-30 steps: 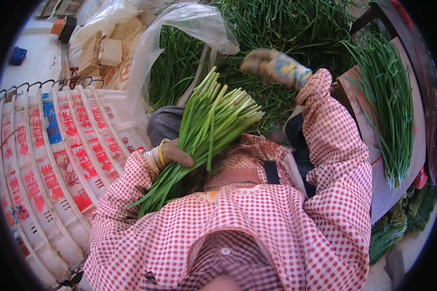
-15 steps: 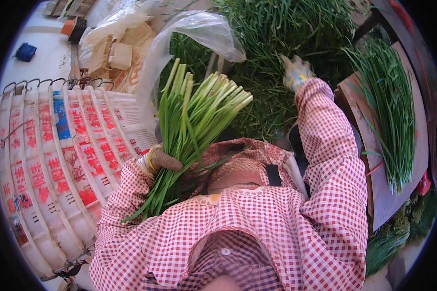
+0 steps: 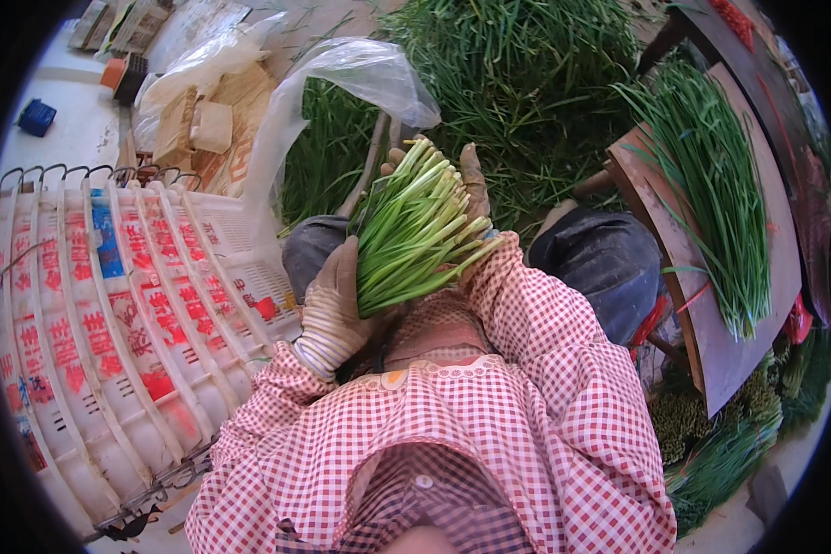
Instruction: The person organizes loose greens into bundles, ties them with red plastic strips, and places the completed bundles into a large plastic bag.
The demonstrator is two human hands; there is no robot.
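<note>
A bunch of green chives is tilted in front of my chest, its pale cut ends toward the upper right. My left hand, in a striped-cuff glove, holds the lower left side of the bunch, fingers along the stalks. My gloved right hand supports the bunch from behind near the cut ends. Its thumb stands up beside them, and brownish fingertips show past the far side; the palm is hidden. Just beyond lies a large heap of loose chives.
A ribbed white plastic crate with red printing stands at the left. Clear plastic sheeting arches beside the heap. More chives lie on a board at the right, with tied bunches below it. My dark-clad knee is beside the board.
My right hand has come back from the heap to the bunch. The bunch has moved slightly right and tilted lower, with my left hand shifted along beside it.
</note>
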